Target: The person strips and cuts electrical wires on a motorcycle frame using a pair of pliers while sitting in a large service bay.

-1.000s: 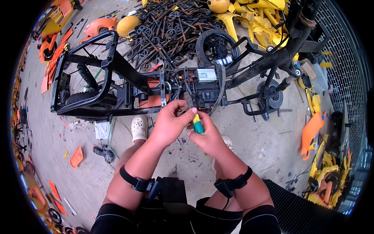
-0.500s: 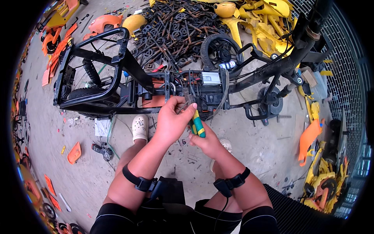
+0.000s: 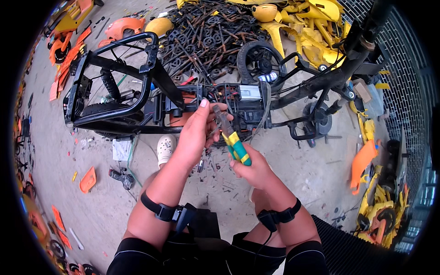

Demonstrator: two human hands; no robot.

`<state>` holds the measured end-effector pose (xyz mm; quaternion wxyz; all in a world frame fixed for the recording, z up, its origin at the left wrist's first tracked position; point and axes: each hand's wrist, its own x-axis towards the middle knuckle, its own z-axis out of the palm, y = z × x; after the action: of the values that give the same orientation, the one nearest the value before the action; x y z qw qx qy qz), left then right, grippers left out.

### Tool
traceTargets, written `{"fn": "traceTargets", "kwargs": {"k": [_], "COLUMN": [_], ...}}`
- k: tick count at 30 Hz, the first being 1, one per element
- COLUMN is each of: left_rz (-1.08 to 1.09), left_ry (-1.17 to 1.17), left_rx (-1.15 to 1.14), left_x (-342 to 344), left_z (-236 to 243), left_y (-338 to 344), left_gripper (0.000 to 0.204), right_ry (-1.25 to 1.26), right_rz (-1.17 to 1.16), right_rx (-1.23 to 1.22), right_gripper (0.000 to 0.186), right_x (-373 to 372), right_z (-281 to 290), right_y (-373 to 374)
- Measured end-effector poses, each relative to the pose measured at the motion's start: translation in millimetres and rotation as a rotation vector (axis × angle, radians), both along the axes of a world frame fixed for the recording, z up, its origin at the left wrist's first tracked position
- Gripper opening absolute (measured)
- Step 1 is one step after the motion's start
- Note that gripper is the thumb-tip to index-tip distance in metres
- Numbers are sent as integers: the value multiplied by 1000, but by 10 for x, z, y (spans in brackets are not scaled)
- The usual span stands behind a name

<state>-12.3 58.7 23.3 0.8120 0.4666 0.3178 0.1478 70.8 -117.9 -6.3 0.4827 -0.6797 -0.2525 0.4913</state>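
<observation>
My right hand (image 3: 252, 168) is closed round the green and yellow handles of a pair of pliers (image 3: 238, 147). The metal jaws of the pliers point up and to the left, close to the fingers of my left hand. My left hand (image 3: 196, 133) has its thumb raised and apart from its partly curled fingers, and nothing shows clearly in it. Both hands are at the near side of a black scooter frame (image 3: 183, 91), by its middle bay of wires. A silver box (image 3: 249, 92) sits in that bay, with grey cables (image 3: 266, 107) hanging beside it.
Behind the frame lie a heap of rusty metal parts (image 3: 201, 41), a loose wheel (image 3: 261, 62) and yellow plastic panels (image 3: 316, 27). A power drill (image 3: 121, 178) and an orange piece (image 3: 87, 179) are on the floor at left. An orange panel (image 3: 364, 165) lies at right.
My right hand has drawn the pliers slightly right, away from my left hand. My left thumb has lifted off the pliers and the left fingers have spread. The scooter frame has shifted slightly.
</observation>
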Motion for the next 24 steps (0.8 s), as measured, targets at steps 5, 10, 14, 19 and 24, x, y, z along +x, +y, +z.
{"fn": "traceTargets", "kwargs": {"k": [5, 10, 14, 19, 24], "left_rz": [-208, -303, -320, -331, -445], "left_ry": [-77, -150, -89, -207, -203], "left_rx": [16, 45, 186, 215, 146], "left_x": [-47, -20, -160, -362, -473], "left_z": [-11, 46, 259, 716, 782], "left_y": [113, 59, -132, -436, -680], "left_gripper": [73, 75, 75, 70, 71], "right_ry": [267, 370, 343, 275, 404], "right_rz": [56, 16, 4, -62, -50], "right_rx": [5, 24, 37, 110, 197], "right_gripper": [27, 23, 22, 24, 28], "right_x": [-156, -274, -452, -808, -969], "right_z": [190, 336, 547, 817, 887], "right_y": [-79, -210, -452, -717, -1003]}}
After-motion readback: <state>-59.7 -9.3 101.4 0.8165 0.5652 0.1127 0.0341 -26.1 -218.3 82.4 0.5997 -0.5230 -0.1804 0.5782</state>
